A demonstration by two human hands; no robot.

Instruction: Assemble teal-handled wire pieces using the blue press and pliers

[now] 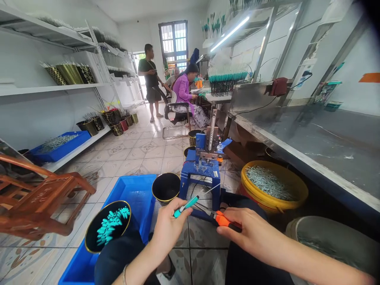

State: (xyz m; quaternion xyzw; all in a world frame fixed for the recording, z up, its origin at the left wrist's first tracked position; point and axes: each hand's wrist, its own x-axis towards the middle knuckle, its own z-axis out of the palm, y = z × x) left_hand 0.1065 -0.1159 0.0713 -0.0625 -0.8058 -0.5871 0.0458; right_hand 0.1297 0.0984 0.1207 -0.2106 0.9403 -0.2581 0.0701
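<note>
My left hand (169, 221) is closed, pinching a short teal plastic handle (186, 206) between thumb and fingers. My right hand (247, 227) is wrapped round orange-handled pliers (223, 220). Their metal tip points left and reaches close to the teal handle; whether they touch I cannot tell. A thin pale rod shows just above the tip. Both hands are in front of a small blue bench press (200, 170) with a metal column. By my left knee a black bucket (89, 241) with a gold rim holds many teal pieces (111, 225).
A blue tray (136, 184) lies under that bucket, and another black bucket (166, 188) stands beside the press. At right are a yellow tub (246, 174) of small metallic-looking pieces and a metal workbench (332, 134). A wooden chair (41, 194) stands left. Two people are farther back.
</note>
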